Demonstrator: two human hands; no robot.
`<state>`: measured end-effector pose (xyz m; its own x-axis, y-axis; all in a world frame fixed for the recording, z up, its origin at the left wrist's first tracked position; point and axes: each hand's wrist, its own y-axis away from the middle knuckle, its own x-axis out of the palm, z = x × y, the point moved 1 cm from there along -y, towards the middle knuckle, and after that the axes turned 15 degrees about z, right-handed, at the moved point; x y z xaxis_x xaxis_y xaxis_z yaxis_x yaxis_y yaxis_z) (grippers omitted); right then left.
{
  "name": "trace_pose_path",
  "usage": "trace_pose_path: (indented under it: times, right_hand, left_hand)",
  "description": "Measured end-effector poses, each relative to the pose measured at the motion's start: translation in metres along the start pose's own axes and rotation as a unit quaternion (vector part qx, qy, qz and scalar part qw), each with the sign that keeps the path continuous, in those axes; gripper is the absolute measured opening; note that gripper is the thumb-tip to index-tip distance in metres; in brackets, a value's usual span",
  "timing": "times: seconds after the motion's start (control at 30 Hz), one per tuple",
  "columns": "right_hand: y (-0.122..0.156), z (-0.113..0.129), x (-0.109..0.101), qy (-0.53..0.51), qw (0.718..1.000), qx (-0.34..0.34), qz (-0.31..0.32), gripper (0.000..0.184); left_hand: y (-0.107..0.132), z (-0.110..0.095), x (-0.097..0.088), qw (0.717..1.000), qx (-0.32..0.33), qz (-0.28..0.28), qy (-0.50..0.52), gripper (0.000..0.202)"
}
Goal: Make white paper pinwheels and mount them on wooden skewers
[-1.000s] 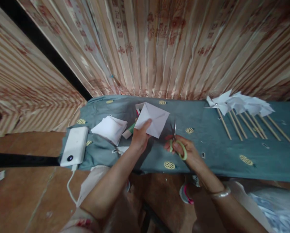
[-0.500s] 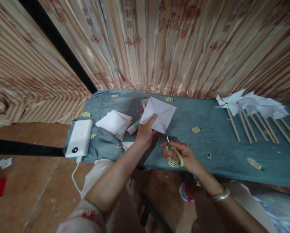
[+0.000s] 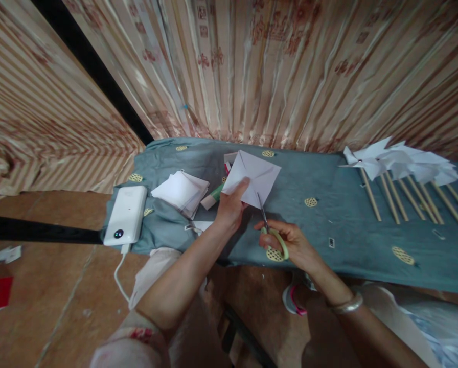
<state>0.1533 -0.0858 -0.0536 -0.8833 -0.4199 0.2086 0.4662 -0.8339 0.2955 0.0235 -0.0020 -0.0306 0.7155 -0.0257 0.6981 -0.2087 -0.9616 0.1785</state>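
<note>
Just now, the scissors (image 3: 266, 226) had come onto the square paper (image 3: 262, 176): their blades overlapped its near corner, pointing inward toward its middle, where a second earlier they had stood open and apart from it, just to its right. In terms of the work, that looked like the step from lining up to cutting, though how far any slit ran could not be told.

The person's hands were apart from each other. The left hand (image 3: 232, 204) was clamped on the paper, thumb on top, holding it above the tabletop (image 3: 330, 189), left of the middle and between the far and near edges. The right hand (image 3: 288, 239) gripped the scissors by their handles, close to the near edge.

Compared with the first frame, the handles had drawn closer together and the camera's view had swung slightly. The paper stack (image 3: 180, 191) still lay toward the left end, past a green-sided box (image 3: 212, 198), and the white pinwheels (image 3: 403, 162) kept their place by the far edge on the right, sticks toward the near edge.
</note>
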Motion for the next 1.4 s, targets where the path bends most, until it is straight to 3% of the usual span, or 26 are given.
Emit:
trace_pose_path:
  times: [1.4]
  right_hand:
    - [-0.0015,0.0094,0.0007,0.017,1.0,0.004,-0.025,0.042]
  left_hand:
    - [0.0051,0.0015,0.0056,1.0,-0.026,-0.014,-0.005,0.011]
